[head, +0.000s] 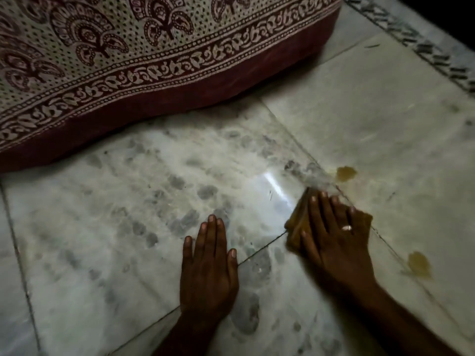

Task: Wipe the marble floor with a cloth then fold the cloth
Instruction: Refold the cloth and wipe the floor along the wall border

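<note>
A small brownish-yellow cloth [298, 222] lies on the white and grey marble floor [128, 214]. My right hand [336, 235] presses flat on top of the cloth with its fingers spread, a ring on one finger; the hand and cloth look blurred. My left hand [208, 263] rests palm down on the bare floor to the left of the cloth, fingers together, holding nothing. Most of the cloth is hidden under my right hand.
Two yellowish stains mark the floor, one beyond the cloth [345, 173] and one to its right [419, 264]. A mattress draped in a maroon and cream patterned sheet [128, 60] fills the upper left. A dark inlaid border strip [424, 47] runs along the far right.
</note>
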`<state>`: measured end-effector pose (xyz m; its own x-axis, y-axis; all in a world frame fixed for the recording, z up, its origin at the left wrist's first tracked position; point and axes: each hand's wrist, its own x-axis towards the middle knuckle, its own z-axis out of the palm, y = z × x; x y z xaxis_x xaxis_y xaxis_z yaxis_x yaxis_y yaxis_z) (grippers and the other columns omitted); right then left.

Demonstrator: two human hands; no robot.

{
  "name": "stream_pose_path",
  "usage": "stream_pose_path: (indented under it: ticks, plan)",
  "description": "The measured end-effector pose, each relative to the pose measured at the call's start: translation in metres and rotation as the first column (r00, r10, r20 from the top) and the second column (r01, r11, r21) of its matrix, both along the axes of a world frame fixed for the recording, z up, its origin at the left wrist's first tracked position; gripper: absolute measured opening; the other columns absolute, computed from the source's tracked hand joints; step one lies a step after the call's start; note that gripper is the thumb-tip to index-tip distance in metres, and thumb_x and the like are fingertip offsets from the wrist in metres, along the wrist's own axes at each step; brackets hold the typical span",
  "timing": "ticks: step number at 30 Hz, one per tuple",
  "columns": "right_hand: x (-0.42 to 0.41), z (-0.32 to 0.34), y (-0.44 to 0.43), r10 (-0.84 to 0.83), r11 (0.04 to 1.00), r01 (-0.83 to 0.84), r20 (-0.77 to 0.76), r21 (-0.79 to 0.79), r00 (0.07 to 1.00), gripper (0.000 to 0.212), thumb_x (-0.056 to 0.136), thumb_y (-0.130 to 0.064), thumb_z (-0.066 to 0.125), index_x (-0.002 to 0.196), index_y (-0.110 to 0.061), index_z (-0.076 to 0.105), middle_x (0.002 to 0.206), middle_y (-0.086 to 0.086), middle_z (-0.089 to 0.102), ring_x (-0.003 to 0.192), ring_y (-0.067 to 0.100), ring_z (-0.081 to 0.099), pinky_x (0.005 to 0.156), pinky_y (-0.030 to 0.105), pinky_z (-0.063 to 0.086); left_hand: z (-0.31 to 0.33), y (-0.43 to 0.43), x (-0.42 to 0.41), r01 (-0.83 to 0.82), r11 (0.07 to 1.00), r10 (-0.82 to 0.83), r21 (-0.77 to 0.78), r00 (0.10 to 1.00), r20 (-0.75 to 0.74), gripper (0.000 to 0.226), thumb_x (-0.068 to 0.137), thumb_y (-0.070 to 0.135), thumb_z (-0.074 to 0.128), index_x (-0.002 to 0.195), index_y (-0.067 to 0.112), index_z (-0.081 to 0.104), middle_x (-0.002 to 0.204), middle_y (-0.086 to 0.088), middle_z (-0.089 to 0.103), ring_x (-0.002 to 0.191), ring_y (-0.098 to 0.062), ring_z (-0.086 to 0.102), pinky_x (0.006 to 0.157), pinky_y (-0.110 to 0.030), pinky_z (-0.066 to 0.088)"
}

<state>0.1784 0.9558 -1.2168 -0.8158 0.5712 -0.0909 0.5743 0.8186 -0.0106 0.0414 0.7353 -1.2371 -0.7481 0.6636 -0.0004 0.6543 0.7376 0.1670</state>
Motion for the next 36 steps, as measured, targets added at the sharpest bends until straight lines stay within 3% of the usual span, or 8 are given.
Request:
stream_pose_path:
  ticks: [3, 7, 14, 19, 24, 28, 31, 36]
  plan:
    - [0.006, 0.0, -0.045, 0.143, 0.99, -0.143, -0.036, 0.002, 0.989, 0.068, 0.104, -0.049, 0.018, 0.16, -0.012, 0.029, 0.169, 0.012, 0.023, 0.157, 0.031, 0.021, 0.124, 0.055, 0.018, -0.001, 0.003, 0.0, 0.008, 1.0, -0.008, 0.001, 0.999, -0.032, 0.064, 0.101, 0.035, 0.035, 0.157, 0.006, 0.028, 0.166, -0.012, 0.027, 0.152, -0.026, 0.03, 0.122, -0.052, 0.025]
    - [-0.043, -0.007, -0.056, 0.306, 0.952, -0.307, -0.1, 0.009, 0.947, 0.068, 0.102, -0.047, 0.032, 0.162, -0.016, 0.024, 0.17, 0.007, 0.022, 0.157, 0.027, 0.021, 0.125, 0.051, 0.021, -0.004, 0.006, 0.001, 0.028, 1.0, -0.028, -0.001, 0.998, -0.062, 0.063, 0.1, 0.032, 0.037, 0.155, 0.0, 0.032, 0.164, -0.018, 0.027, 0.152, -0.031, 0.028, 0.121, -0.053, 0.026]
    - [-0.127, -0.013, 0.004, 0.311, 0.951, -0.308, -0.12, 0.039, 0.943, 0.065, 0.105, -0.049, 0.025, 0.164, -0.021, 0.02, 0.17, 0.006, 0.025, 0.157, 0.026, 0.024, 0.127, 0.05, 0.017, 0.0, 0.01, -0.002, 0.028, 0.999, -0.025, 0.044, 0.998, -0.058, 0.061, 0.101, 0.031, 0.038, 0.152, -0.003, 0.036, 0.163, -0.02, 0.029, 0.152, -0.034, 0.028, 0.12, -0.054, 0.029]
    - [-0.139, -0.007, 0.035, 0.254, 0.967, -0.256, -0.112, -0.006, 0.961, 0.066, 0.106, -0.048, 0.029, 0.164, -0.021, 0.015, 0.17, 0.007, 0.022, 0.157, 0.027, 0.02, 0.127, 0.05, 0.011, -0.001, 0.015, -0.003, 0.0, 0.998, 0.003, 0.056, 0.999, -0.053, 0.062, 0.104, 0.038, 0.036, 0.148, -0.006, 0.042, 0.162, -0.023, 0.03, 0.151, -0.036, 0.029, 0.12, -0.055, 0.028]
    - [-0.115, 0.002, 0.059, 0.084, 0.991, -0.095, -0.112, -0.096, 0.99, 0.066, 0.105, -0.047, 0.022, 0.164, -0.019, 0.015, 0.171, 0.009, 0.018, 0.158, 0.029, 0.015, 0.126, 0.051, 0.009, 0.0, 0.061, -0.005, -0.109, 0.993, 0.11, 0.052, 0.994, -0.008, 0.066, 0.104, 0.043, 0.035, 0.137, -0.013, 0.047, 0.158, -0.037, 0.025, 0.149, -0.05, 0.023, 0.122, -0.059, 0.018]
    - [-0.055, 0.003, 0.065, -0.078, 0.992, 0.07, -0.072, -0.102, 0.994, 0.067, 0.105, -0.046, 0.021, 0.165, -0.021, 0.006, 0.173, 0.007, 0.01, 0.159, 0.026, 0.009, 0.127, 0.05, 0.007, -0.007, 0.065, -0.014, 0.029, 0.997, -0.024, 0.075, 0.998, -0.066, 0.067, 0.102, 0.036, 0.037, 0.153, -0.007, 0.029, 0.161, -0.033, 0.02, 0.152, -0.045, 0.019, 0.125, -0.053, 0.012]
    - [-0.015, 0.006, 0.04, -0.195, 0.975, 0.193, -0.014, -0.113, 0.981, 0.069, 0.104, -0.047, 0.016, 0.165, -0.02, 0.0, 0.174, 0.007, 0.003, 0.16, 0.023, 0.003, 0.127, 0.048, 0.002, -0.009, 0.076, -0.027, 0.193, 0.976, -0.186, 0.103, 0.98, -0.072, 0.067, 0.099, 0.032, 0.038, 0.154, -0.006, 0.029, 0.164, -0.025, 0.022, 0.154, -0.035, 0.02, 0.126, -0.048, 0.015]
    - [-0.01, 0.003, -0.011, -0.127, 0.986, 0.128, 0.019, -0.109, 0.992, 0.07, 0.102, -0.047, 0.014, 0.164, -0.017, 0.001, 0.173, 0.006, -0.002, 0.159, 0.024, -0.003, 0.127, 0.042, -0.006, -0.011, 0.087, -0.035, 0.225, 0.97, -0.218, 0.088, 0.972, -0.086, 0.068, 0.099, 0.032, 0.035, 0.154, -0.006, 0.028, 0.164, -0.025, 0.022, 0.154, -0.035, 0.021, 0.125, -0.049, 0.019]
